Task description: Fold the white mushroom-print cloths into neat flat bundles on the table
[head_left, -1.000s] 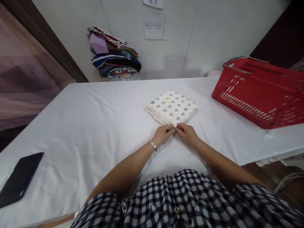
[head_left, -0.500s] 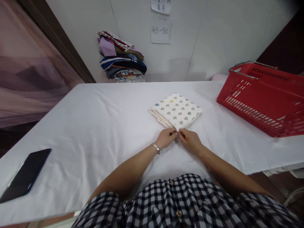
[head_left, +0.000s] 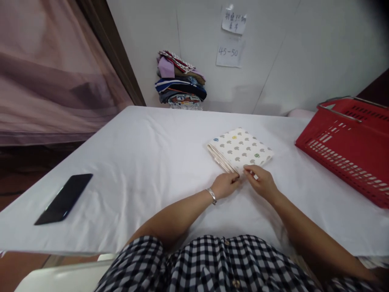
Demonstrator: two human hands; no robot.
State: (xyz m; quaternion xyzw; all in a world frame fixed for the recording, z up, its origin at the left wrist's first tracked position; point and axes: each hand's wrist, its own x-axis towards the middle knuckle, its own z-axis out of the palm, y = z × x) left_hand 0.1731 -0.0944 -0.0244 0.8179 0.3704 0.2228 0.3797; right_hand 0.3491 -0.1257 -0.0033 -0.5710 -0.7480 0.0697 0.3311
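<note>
A folded white cloth (head_left: 240,148) with grey mushroom-like prints, plus a blue, a yellow and a green one, lies as a diamond on the white-covered table. Its layered edges show along the near left side. My left hand (head_left: 225,185), with a silver bracelet at the wrist, is closed on the corner of the cloth nearest me. Just right of that corner, my right hand (head_left: 261,183) pinches at the near right edge between thumb and forefinger. The fingers partly hide the corner.
A red plastic basket (head_left: 349,150) stands at the table's right side. On the left lies a dark phone-like flat device (head_left: 65,198). Behind the far edge is a stack of folded fabrics (head_left: 181,81) against the wall, with paper notes (head_left: 229,52) above. A pink curtain (head_left: 60,73) hangs at left.
The view has swung left, so everything sits farther right in the picture. My right hand has moved from the near corner a little way along the near right edge; my left stays at the corner.
</note>
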